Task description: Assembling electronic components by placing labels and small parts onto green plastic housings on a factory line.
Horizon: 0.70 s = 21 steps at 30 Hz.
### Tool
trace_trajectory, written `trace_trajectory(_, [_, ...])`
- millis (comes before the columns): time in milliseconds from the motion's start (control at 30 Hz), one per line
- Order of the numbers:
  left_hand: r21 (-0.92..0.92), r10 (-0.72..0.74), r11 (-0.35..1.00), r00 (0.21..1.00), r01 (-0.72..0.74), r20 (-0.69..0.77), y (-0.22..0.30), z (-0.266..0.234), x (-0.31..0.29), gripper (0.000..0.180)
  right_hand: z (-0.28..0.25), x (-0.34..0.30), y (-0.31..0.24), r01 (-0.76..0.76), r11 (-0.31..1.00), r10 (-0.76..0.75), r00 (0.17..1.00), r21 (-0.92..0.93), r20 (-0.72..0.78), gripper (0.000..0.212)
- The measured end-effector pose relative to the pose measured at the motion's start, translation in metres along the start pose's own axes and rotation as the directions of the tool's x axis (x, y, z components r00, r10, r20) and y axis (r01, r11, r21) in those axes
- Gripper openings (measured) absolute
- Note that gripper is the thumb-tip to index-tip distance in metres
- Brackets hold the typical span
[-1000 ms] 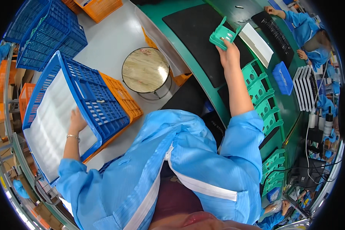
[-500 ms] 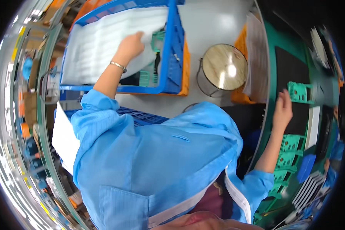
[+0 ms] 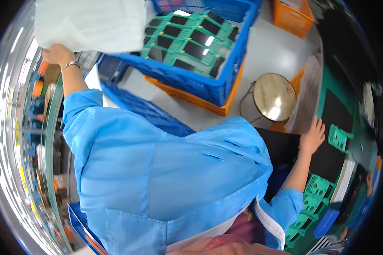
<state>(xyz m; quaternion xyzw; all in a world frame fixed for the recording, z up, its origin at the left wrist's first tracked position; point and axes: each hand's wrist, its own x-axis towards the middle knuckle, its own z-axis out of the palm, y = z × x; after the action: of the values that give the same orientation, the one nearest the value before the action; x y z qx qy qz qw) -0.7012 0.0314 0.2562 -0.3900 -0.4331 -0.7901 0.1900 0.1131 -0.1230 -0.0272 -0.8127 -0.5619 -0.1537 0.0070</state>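
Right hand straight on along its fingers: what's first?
Right hand: likely the bare border of the green table, beside the black mat; height is unclear, so it might pass above.

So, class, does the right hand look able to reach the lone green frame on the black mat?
Probably yes: the right hand looks empty and close to the green frame, with nothing seen between them over the black mat.
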Motion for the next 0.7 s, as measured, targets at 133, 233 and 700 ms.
trace_trajectory(133, [-0.106,-0.131,0.989,0.933,0.101,-0.334,0.005,-0.123,-0.019,0.022,0.01,-0.009,0.01,-0.01,0.999,0.01,1.0,-0.043,0.003,0.073])
trace_trajectory(233, [-0.725,-0.432,-0.546,0.883,-0.42,-0.186,-0.001,-0.288,-0.034,0.032,0.012,0.002,0.002,0.024,0.999,-0.025,1.0,-0.039,-0.01,0.071])
trace_trajectory(700, [0.681,-0.616,-0.726,0.532,-0.098,-0.581,0.098,-0.459,-0.115,0.038,0.015,0.002,0.004,0.011,0.993,0.0,0.995,-0.118,0.095,0.071])
